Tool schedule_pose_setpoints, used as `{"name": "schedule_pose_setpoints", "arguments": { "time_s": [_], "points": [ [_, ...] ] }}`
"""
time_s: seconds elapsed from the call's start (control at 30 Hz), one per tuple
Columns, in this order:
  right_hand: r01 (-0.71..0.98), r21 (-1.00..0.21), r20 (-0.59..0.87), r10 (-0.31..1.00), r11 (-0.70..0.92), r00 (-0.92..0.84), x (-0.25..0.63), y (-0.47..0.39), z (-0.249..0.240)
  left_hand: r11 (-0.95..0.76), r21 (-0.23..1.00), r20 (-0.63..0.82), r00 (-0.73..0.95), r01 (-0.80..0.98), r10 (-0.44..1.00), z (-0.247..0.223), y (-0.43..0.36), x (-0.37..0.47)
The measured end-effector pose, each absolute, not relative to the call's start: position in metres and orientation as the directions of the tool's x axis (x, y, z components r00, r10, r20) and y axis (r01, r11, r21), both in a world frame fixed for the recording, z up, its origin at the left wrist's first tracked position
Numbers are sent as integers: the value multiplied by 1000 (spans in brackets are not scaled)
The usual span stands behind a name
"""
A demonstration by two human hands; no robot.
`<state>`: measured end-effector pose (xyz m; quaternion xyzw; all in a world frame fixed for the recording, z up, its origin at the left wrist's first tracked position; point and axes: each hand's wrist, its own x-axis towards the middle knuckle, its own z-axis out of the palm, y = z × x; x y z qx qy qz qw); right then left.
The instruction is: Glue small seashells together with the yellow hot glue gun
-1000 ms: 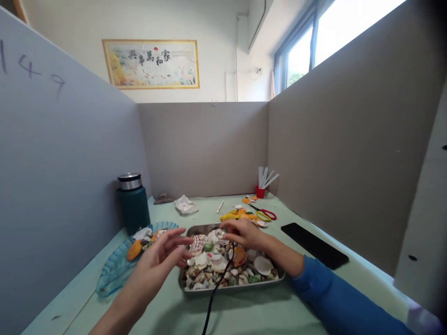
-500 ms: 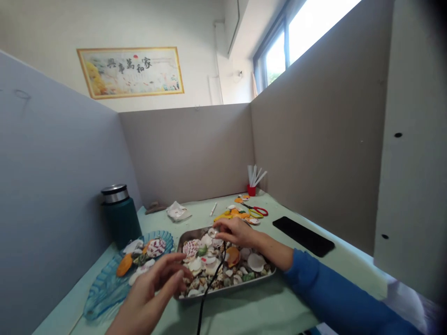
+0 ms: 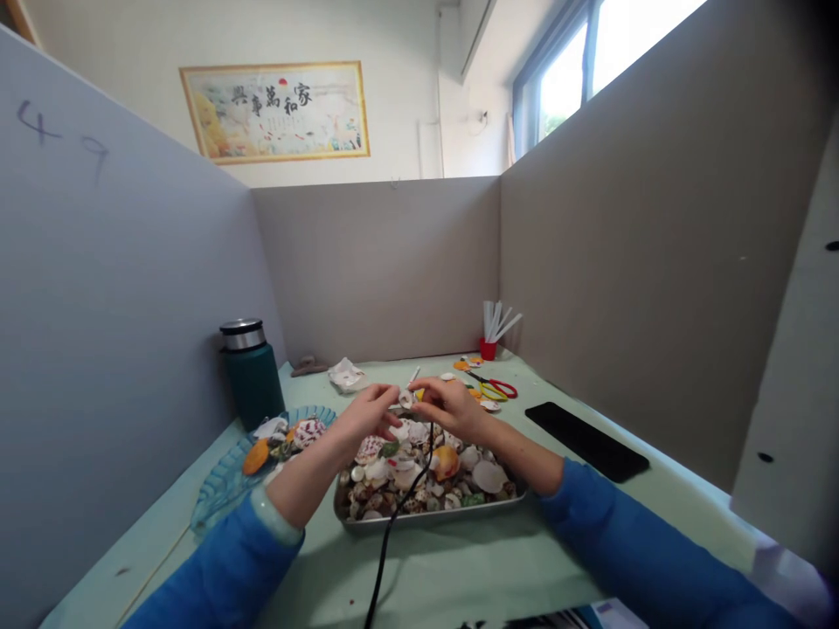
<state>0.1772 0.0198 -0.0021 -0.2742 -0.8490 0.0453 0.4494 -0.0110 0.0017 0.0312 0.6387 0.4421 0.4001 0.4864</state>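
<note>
A small white shell (image 3: 406, 399) is held up between my two hands, above the far edge of a metal tray (image 3: 433, 521). My right hand (image 3: 454, 411) pinches it from the right with thumb and finger. The fingertips of my left hand (image 3: 368, 414) close on its left side, with the other fingers curled below. The tray is heaped with shells and small snail shells, among them an orange-and-white scallop shell (image 3: 446, 463) and a large pale shell (image 3: 489, 477). A black cord (image 3: 388, 533) hangs across the tray in front of me.
On the left, a blue dish (image 3: 219, 476) bears shells beside a green bottle (image 3: 253, 384). Crumpled tissue (image 3: 346, 376), scissors (image 3: 502, 389) and a red cup of white sticks (image 3: 488, 349) lie towards the back. A black flat object (image 3: 586, 441) rests right. Partitions surround the table.
My left hand has moved from the tray's near left side up to the small white shell. My right hand has lifted slightly from the tray. The whole view has shifted a little.
</note>
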Motion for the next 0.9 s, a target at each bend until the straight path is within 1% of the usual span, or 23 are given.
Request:
{"name": "schedule_pose_setpoints", "arguments": {
  "time_s": [0.07,0.13,0.2,0.27,0.4,0.53,0.7,0.9],
  "points": [
    [420,-316,727,502,850,-469,175,20,-2,-25,999,13,415,22,910,27,4,-8],
    [437,-294,714,499,850,-491,175,21,-3,52,992,11,498,-112,867,23,4,-5],
    [473,-257,692,502,843,-519,178,20,-5,85,979,26,529,-186,848,17,5,-2],
    [512,-217,655,513,831,-555,181,20,-8,103,981,2,542,-163,840,10,6,0],
    [547,-175,593,531,819,-605,185,20,-15,105,990,-46,499,-90,865,-3,8,2],
    [547,-161,592,524,821,-612,185,20,-19,98,991,-41,482,-95,875,-7,9,2],
    [548,-141,586,515,825,-625,184,16,-17,79,995,-43,448,-61,893,-9,9,1],
    [523,-141,590,496,841,-638,184,18,-18,53,997,-24,455,-51,890,-12,10,0]
  ]
}}
